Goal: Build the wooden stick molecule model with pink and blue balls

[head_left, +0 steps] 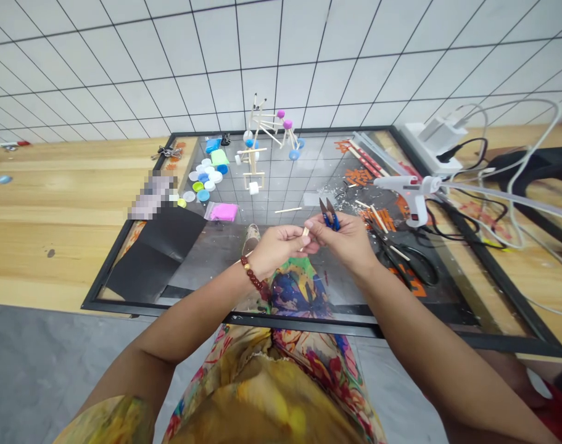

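My left hand [276, 248] is closed around a short wooden stick [305, 232], whose pale end pokes out between the fingertips. My right hand [344, 237] touches that stick with its fingertips and grips small blue snips [329, 214], blades pointing up. Both hands meet above a black-framed glass board [123, 234] lying on a wooden floor. A bead bracelet [254, 277] circles my left wrist.
On the board stand stick-and-ball models [271, 132], several coloured bottle caps [205, 179], a pink clay bag [223, 212], a black sheet [158, 250], a white glue gun [408, 191], black scissors [413, 262] and loose sticks. A power strip [435, 145] with cables lies to the right.
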`<control>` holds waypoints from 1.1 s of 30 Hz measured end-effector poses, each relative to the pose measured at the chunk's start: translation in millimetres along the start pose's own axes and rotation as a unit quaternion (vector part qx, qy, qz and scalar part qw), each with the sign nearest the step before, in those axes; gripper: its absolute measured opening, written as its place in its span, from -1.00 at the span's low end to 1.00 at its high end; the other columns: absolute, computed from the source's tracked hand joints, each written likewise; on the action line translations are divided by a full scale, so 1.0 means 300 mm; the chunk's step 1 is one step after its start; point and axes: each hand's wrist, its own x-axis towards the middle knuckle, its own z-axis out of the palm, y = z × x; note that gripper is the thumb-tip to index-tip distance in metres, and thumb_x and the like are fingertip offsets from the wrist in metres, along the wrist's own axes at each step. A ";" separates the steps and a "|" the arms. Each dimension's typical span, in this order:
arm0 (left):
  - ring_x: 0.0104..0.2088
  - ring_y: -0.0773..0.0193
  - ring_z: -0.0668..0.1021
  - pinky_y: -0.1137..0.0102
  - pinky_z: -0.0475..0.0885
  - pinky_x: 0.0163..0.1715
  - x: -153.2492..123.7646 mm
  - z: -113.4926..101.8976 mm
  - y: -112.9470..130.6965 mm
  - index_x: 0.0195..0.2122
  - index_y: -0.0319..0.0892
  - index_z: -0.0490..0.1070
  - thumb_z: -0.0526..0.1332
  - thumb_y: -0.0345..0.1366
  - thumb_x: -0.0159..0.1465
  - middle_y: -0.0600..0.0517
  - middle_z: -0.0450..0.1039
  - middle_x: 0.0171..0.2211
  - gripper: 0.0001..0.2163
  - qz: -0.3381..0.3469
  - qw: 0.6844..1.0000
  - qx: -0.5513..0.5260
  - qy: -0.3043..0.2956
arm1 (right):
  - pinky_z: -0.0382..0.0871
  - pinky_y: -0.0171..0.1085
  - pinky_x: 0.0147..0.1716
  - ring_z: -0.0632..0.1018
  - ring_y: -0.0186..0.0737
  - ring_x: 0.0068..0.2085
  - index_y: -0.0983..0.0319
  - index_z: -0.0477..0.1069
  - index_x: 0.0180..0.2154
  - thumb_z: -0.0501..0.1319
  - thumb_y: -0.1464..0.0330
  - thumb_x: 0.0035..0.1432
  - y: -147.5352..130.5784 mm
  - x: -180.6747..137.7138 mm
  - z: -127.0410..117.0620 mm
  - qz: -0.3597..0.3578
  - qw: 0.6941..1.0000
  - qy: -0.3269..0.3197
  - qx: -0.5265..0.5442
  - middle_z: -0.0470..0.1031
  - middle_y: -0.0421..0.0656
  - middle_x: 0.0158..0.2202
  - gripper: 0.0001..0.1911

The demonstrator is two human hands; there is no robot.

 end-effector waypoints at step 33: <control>-0.45 0.38 0.53 0.47 0.47 -0.36 0.036 -0.067 -0.005 -0.36 -0.21 0.52 0.17 -0.34 0.27 0.07 0.51 -0.51 -0.86 0.297 0.918 0.253 0.071 | 0.07 -0.26 -0.46 0.38 -0.17 -0.53 0.19 0.26 -0.33 -0.16 0.00 0.32 -0.003 -0.018 -0.040 -0.190 0.878 -0.103 -0.427 0.31 -0.19 -0.58 -0.53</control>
